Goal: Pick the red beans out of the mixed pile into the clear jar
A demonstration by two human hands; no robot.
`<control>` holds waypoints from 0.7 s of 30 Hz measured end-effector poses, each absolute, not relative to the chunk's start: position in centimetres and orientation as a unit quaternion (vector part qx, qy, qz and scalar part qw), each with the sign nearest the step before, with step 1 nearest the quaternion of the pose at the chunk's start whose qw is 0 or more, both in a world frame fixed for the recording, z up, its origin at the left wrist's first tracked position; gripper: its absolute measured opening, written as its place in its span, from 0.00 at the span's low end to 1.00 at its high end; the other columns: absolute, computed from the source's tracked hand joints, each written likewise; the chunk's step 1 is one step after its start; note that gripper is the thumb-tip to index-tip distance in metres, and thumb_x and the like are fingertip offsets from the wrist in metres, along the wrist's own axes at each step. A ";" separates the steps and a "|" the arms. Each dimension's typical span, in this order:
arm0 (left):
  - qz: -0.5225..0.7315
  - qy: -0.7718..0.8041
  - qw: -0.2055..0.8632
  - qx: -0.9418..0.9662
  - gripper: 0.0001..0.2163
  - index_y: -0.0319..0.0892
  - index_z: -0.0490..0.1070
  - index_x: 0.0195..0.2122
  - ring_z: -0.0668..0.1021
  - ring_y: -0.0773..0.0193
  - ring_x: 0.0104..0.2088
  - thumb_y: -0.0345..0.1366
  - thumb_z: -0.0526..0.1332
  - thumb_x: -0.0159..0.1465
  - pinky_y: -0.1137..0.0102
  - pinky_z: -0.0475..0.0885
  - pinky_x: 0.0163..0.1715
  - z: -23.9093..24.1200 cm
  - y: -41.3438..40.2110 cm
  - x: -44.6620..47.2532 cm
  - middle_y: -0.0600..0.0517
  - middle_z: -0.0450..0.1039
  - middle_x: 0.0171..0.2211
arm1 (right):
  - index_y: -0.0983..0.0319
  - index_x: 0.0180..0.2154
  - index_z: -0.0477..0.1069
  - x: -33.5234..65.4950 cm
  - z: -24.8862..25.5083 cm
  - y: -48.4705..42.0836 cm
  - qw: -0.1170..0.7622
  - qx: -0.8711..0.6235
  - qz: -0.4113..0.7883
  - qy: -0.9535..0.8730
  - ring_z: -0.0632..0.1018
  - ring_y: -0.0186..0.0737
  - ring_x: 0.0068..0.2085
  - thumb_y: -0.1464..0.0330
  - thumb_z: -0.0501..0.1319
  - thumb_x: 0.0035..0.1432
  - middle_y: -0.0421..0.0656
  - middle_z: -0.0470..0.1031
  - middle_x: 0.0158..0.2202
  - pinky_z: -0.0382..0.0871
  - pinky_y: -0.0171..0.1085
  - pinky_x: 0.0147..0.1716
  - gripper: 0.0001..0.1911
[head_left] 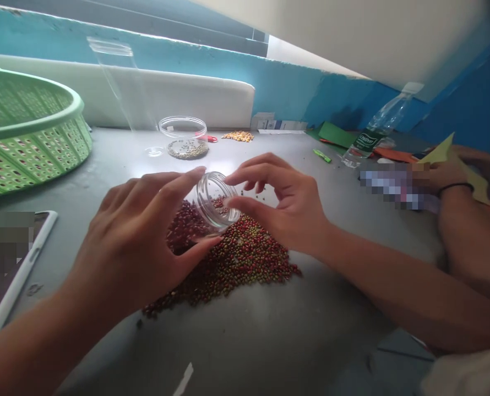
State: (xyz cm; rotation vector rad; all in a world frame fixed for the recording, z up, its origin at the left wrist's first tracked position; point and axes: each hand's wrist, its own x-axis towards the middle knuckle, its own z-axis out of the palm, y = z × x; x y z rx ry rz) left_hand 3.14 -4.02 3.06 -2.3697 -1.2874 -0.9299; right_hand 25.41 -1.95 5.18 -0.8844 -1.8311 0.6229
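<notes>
My left hand (133, 242) is wrapped round a small clear jar (212, 206), tilted on its side with its mouth toward the right; red beans show inside it. My right hand (282, 206) hovers at the jar's mouth, thumb and forefinger curled close together at the rim; whether they pinch a bean is too small to see. Under both hands lies a pile of red and green beans (237, 261) on the grey table (270, 341).
A green perforated basket (26, 132) sits at the left, a tablet (9, 269) near the left edge. Behind stand a clear dish with greenish beans (184, 138), a small heap of yellow beans (238, 135) and a plastic bottle (375, 135). Another person's arm (472, 220) rests at the right among coloured paper.
</notes>
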 end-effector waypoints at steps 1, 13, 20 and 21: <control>-0.331 -0.458 0.138 -0.813 0.34 0.48 0.57 0.64 0.76 0.44 0.53 0.51 0.64 0.58 0.49 0.71 0.55 3.1 -4.0 3.1 0.43 0.71 0.55 | 0.59 0.41 0.77 25.6 5.3 -2.0 0.484 -0.372 0.244 -0.754 0.76 0.35 0.40 0.64 0.67 0.59 0.40 0.77 0.42 0.72 0.35 0.42 0.09; -0.364 -0.534 0.115 -0.754 0.36 0.46 0.57 0.63 0.74 0.42 0.55 0.53 0.64 0.57 0.49 0.70 0.56 3.1 -3.4 2.5 0.41 0.70 0.55 | 0.60 0.48 0.77 26.1 4.0 -1.0 0.088 -0.319 0.306 -0.893 0.77 0.37 0.42 0.69 0.66 0.60 0.44 0.76 0.45 0.69 0.36 0.42 0.13; -0.364 -0.531 0.105 -0.758 0.36 0.47 0.57 0.63 0.74 0.43 0.55 0.52 0.65 0.56 0.49 0.70 0.56 3.0 -3.4 2.7 0.42 0.70 0.56 | 0.60 0.41 0.81 25.6 3.2 -0.9 0.152 -0.330 0.308 -0.879 0.79 0.36 0.43 0.75 0.62 0.61 0.41 0.81 0.41 0.70 0.38 0.48 0.09; -0.365 -0.531 0.105 -0.757 0.36 0.47 0.57 0.63 0.74 0.43 0.55 0.53 0.65 0.56 0.48 0.70 0.56 3.0 -3.4 2.7 0.41 0.70 0.55 | 0.60 0.40 0.81 25.6 3.1 -0.8 0.175 -0.345 0.338 -0.858 0.80 0.36 0.42 0.74 0.63 0.61 0.41 0.82 0.40 0.71 0.39 0.47 0.09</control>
